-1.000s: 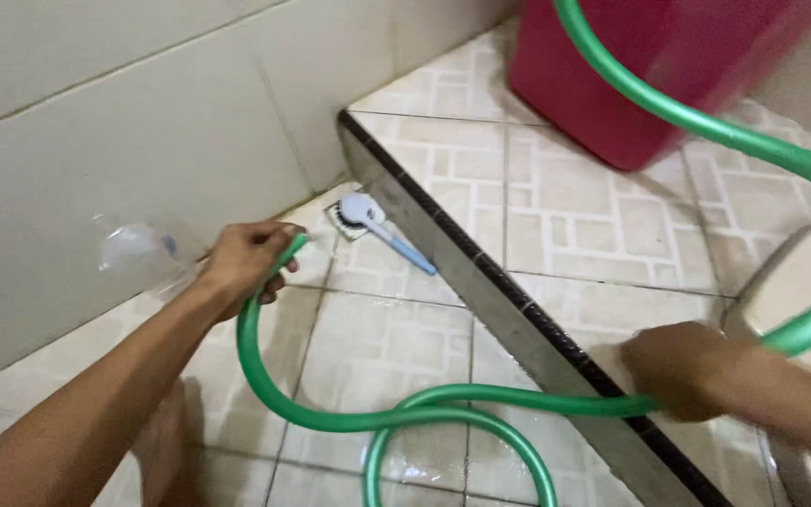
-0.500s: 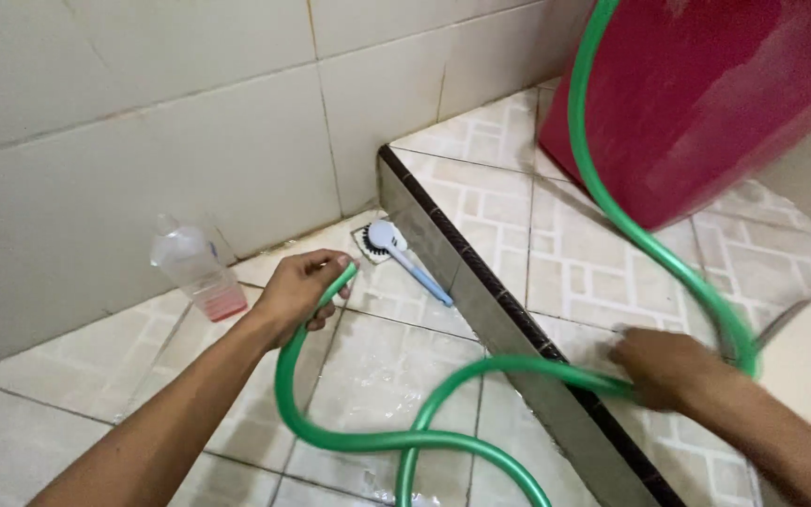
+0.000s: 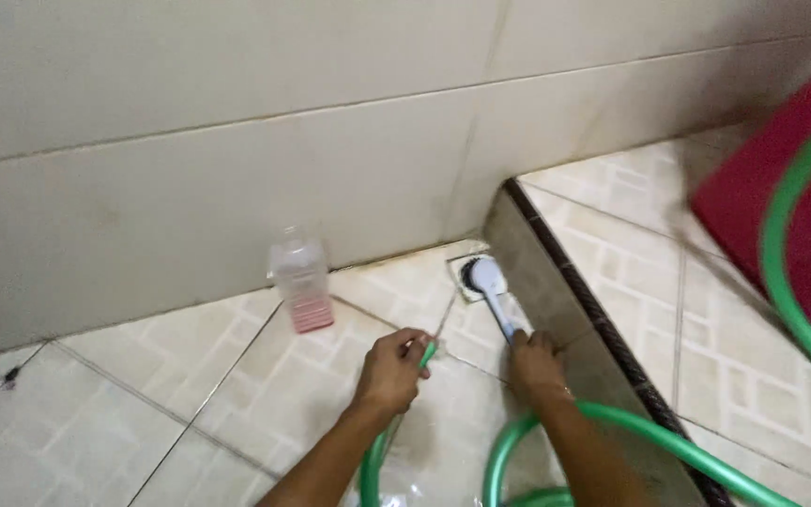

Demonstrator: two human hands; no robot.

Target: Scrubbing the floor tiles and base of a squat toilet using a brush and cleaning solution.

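While the left hand [image 3: 391, 371] is closed around the end of the green hose [image 3: 612, 427], its grip is wrapped fully about the tube, with only the tip showing green above the fingers; the nozzle end is pointed at the floor tiles just ahead. The right hand [image 3: 535, 361] is seen beside it, its grip folded over the lower end of the blue handle of a scrubbing brush [image 3: 492, 286] — whether the handle is truly clasped or merely touched cannot be told through the blur. The brush head is laid on the square floor drain [image 3: 466, 268], in the corner where the wall [image 3: 237, 141] meets the tiled step [image 3: 565, 282]. From the left hand the hose is carried back under the forearm, looped on the wet floor [image 3: 190, 394], then led up over the step and away past a red bucket [image 3: 800, 235] on the raised level. A clear plastic bottle [image 3: 302, 282] with pink liquid at its bottom is stood upright near the wall, a little apart from the left hand.

A slip is judged likely — the tiles are wet and the hose loop lies close to the person. The bottle could be toppled by a swing of the hose, and the drain could be blocked if the brush is left over it
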